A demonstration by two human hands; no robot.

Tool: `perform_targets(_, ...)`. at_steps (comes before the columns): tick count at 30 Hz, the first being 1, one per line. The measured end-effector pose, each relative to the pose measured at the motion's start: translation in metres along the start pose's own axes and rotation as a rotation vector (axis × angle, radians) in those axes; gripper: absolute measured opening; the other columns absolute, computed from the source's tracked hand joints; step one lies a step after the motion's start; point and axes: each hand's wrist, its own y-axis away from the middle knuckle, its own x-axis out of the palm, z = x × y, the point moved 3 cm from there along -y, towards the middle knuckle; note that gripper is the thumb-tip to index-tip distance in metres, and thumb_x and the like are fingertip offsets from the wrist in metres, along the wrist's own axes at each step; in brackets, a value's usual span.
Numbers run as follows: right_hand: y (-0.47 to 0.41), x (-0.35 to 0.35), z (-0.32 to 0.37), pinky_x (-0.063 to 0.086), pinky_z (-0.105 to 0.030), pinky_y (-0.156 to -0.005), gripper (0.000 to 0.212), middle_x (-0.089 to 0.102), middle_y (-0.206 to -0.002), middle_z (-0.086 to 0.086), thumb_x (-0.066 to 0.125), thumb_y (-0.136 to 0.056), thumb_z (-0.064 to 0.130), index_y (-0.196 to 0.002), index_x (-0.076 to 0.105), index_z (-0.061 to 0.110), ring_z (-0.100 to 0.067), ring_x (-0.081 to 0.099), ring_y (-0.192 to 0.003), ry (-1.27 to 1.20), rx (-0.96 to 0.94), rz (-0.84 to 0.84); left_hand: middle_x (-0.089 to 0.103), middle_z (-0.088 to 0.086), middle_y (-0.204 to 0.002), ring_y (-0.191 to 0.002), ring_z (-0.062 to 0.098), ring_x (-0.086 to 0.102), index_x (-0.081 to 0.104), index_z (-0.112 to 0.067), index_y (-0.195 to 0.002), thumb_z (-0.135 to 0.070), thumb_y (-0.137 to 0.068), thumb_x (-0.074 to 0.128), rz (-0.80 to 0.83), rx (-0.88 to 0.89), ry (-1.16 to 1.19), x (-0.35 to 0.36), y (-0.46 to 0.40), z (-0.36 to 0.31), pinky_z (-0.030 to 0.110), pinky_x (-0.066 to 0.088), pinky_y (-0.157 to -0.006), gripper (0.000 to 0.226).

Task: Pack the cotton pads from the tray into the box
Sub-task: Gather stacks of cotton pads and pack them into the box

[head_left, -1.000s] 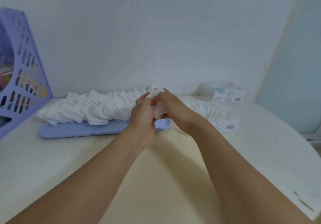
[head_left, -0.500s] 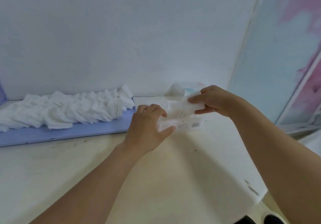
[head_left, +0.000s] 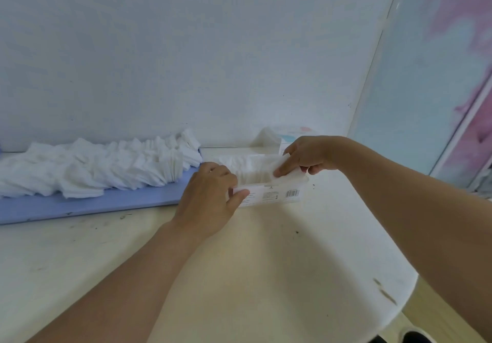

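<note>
Your left hand grips the near left corner of the box at frame centre. Your right hand pinches cotton pads over its right end.

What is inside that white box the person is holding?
The box holds a row of white cotton pads standing on edge. The right hand pinches more pads at its right end. The box walls hide how deep the row goes.

A pale table carries a blue tray, with the box just right of the tray
</note>
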Motion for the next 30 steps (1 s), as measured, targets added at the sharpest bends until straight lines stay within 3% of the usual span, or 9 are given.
perform_targets(4, -0.003, 0.001, 0.007, 0.057, -0.032, -0.093, 0.046, 0.076, -0.11, -0.004, 0.086, -0.076, 0.021, -0.117, 0.07, 0.011, -0.021, 0.071, -0.101, -0.091, -0.032, 0.109, 0.061, -0.012, -0.077, -0.108, 0.017, 0.047, 0.059, -0.018, -0.071, -0.045, -0.092, 0.061, 0.053, -0.027, -0.056, -0.002, -0.001, -0.004, 0.03, 0.03, -0.081, 0.034)
perform_targets(7, -0.003, 0.0, 0.008, 0.057, -0.038, -0.096, 0.04, 0.075, -0.112, -0.011, 0.082, -0.078, 0.013, -0.115, 0.07, 0.006, -0.027, 0.071, -0.106, -0.087, -0.046, 0.082, 0.061, -0.011, -0.078, -0.115, 0.019, 0.047, 0.059, -0.019, -0.073, -0.044, -0.094, 0.059, 0.079, -0.039, -0.065, -0.004, -0.002, -0.007, 0.028, 0.025, -0.083, 0.033)
perform_targets(14, 0.001, 0.005, 0.015, 0.057, -0.025, -0.07, 0.033, 0.072, -0.094, -0.01, 0.079, -0.077, 0.009, -0.108, 0.071, 0.0, -0.02, 0.071, -0.083, 0.016, -0.007, 0.066, 0.065, -0.013, -0.09, -0.122, 0.021, 0.045, 0.064, -0.021, -0.085, -0.043, -0.096, 0.057, 0.103, -0.034, -0.064, 0.0, -0.002, -0.007, 0.029, 0.025, -0.083, 0.026)
perform_targets(17, -0.001, 0.011, 0.023, 0.059, -0.025, -0.063, 0.026, 0.069, -0.082, -0.009, 0.084, -0.076, 0.02, -0.089, 0.067, 0.004, -0.021, 0.07, -0.072, 0.36, 0.02, -0.093, 0.069, -0.014, -0.101, -0.123, 0.021, 0.045, 0.071, -0.02, -0.095, -0.044, -0.097, 0.056, 0.109, -0.025, -0.082, 0.001, -0.003, -0.006, 0.031, 0.028, -0.086, 0.028)
perform_targets(20, -0.003, 0.024, 0.027, 0.047, -0.023, -0.046, 0.025, 0.058, -0.071, -0.005, 0.076, -0.076, 0.012, -0.072, 0.052, 0.009, -0.018, 0.058, -0.054, 0.61, -0.02, -0.343, 0.07, -0.013, -0.105, -0.122, 0.022, 0.047, 0.073, -0.02, -0.099, -0.043, -0.096, 0.058, 0.096, -0.018, -0.09, 0.002, -0.003, -0.005, 0.034, 0.031, -0.088, 0.028)
perform_targets(24, -0.004, 0.029, 0.016, 0.039, -0.026, -0.058, 0.032, 0.057, -0.095, -0.004, 0.074, -0.079, 0.023, -0.098, 0.05, 0.011, -0.02, 0.055, -0.075, 0.695, -0.032, -0.477, 0.068, -0.013, -0.096, -0.118, 0.023, 0.049, 0.07, -0.02, -0.087, -0.044, -0.095, 0.059, 0.073, 0.001, -0.104, 0.001, -0.001, -0.003, 0.033, 0.03, -0.084, 0.027)
perform_targets(27, -0.008, 0.024, 0.005, 0.05, -0.037, -0.083, 0.084, 0.052, -0.124, -0.012, 0.078, -0.078, 0.044, -0.14, 0.033, 0.008, -0.031, 0.056, -0.11, 0.589, 0.1, -0.398, 0.068, -0.014, -0.097, -0.117, 0.021, 0.048, 0.068, -0.02, -0.086, -0.044, -0.096, 0.058, 0.067, 0.002, -0.107, 0.001, -0.001, -0.002, 0.03, 0.028, -0.084, 0.028)
perform_targets(28, -0.008, 0.025, 0.001, 0.051, -0.036, -0.083, 0.089, 0.051, -0.126, -0.014, 0.077, -0.079, 0.044, -0.144, 0.029, 0.007, -0.031, 0.055, -0.108, 0.493, 0.145, -0.335, 0.068, -0.014, -0.098, -0.118, 0.02, 0.048, 0.069, -0.019, -0.086, -0.044, -0.096, 0.058, 0.062, 0.006, -0.107, 0.001, -0.001, -0.002, 0.03, 0.028, -0.085, 0.029)
perform_targets(30, -0.006, 0.03, -0.005, 0.052, -0.029, -0.072, 0.066, 0.059, -0.108, -0.012, 0.075, -0.082, 0.035, -0.133, 0.045, 0.005, -0.024, 0.056, -0.087, 0.228, 0.225, -0.208, 0.069, -0.013, -0.101, -0.119, 0.02, 0.047, 0.07, -0.018, -0.088, -0.044, -0.096, 0.058, 0.056, 0.003, -0.103, 0.002, 0.0, 0.0, 0.03, 0.028, -0.085, 0.03)
